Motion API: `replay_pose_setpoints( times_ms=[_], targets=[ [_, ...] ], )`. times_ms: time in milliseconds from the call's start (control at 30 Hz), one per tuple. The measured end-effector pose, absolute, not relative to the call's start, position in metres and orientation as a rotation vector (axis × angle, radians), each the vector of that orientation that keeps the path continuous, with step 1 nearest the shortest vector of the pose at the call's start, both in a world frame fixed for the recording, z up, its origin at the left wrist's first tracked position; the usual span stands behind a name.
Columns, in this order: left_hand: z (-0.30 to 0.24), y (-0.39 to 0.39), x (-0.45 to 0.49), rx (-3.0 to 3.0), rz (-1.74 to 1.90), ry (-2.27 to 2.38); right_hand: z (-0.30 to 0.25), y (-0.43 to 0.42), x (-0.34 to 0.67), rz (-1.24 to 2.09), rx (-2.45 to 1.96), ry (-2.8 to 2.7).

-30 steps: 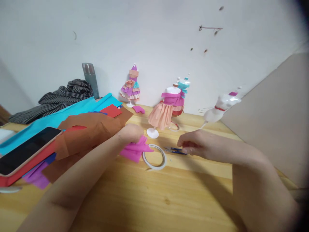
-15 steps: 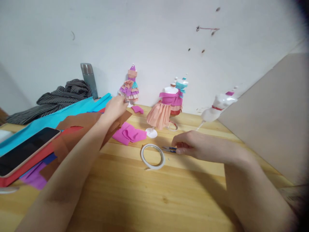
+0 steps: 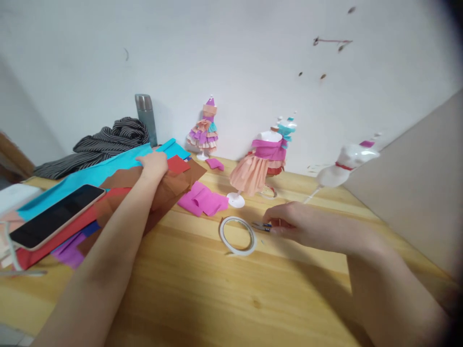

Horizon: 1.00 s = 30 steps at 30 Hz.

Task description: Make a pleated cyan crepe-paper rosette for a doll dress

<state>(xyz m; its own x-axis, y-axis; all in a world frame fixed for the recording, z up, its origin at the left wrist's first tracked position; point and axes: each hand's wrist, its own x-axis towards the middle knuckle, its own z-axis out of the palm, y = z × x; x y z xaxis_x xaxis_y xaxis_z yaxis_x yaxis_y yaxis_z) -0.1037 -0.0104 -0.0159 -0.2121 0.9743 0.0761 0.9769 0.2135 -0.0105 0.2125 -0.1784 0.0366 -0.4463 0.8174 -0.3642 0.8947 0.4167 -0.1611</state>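
Note:
My left hand (image 3: 155, 166) rests on a pile of coloured crepe paper, over the brown sheet (image 3: 119, 178) and beside the turquoise one (image 3: 90, 168). One finger stretches out to the left; the others are mostly hidden. My right hand (image 3: 289, 219) is closed around small thread snips (image 3: 263, 226), whose blades point left, just above the table. Left of the blades lies a white roll of double-sided tape (image 3: 223, 235). Crumpled pink crepe paper (image 3: 204, 200) sits between the pile and a small dress form (image 3: 251, 171) in a pink and peach paper dress.
Other dressed forms stand at the back, one ruffled (image 3: 203, 130), one turquoise-topped (image 3: 287, 126). A bare white form (image 3: 331, 174) leans at the right. A phone (image 3: 58, 217) lies on the pile at left. Behind it are striped fabric (image 3: 112, 140) and a flask (image 3: 146, 120).
My left hand has moved left and back from the pile's right end, uncovering a red piece. My right hand still holds the snips. The view has shifted left.

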Motion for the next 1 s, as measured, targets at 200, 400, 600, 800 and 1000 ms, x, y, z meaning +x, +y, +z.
replay_pose_setpoints(
  times_ms=[200, 400, 600, 800, 1000],
  targets=[
    [-0.024, -0.021, -0.066, -2.077, -0.027, -2.297, 0.029, -0.176, 0.217, -0.518, 1.488, 2.525],
    [-0.039, -0.039, -0.026, -2.341, 0.053, -2.155, 0.022, -0.173, 0.219, -0.542, 1.483, 2.566],
    [-0.033, -0.036, -0.038, -2.29, -0.052, -2.138, 0.023, -0.174, 0.218, -0.503, 1.519, 2.54],
    [-0.033, -0.02, -0.069, -2.131, -0.083, -2.244, 0.024, -0.175, 0.215, -0.469, 1.529, 2.505],
    [-0.036, -0.004, -0.092, -2.118, -0.077, -2.298, 0.023, -0.175, 0.212, -0.491, 1.517, 2.487]
  ],
)
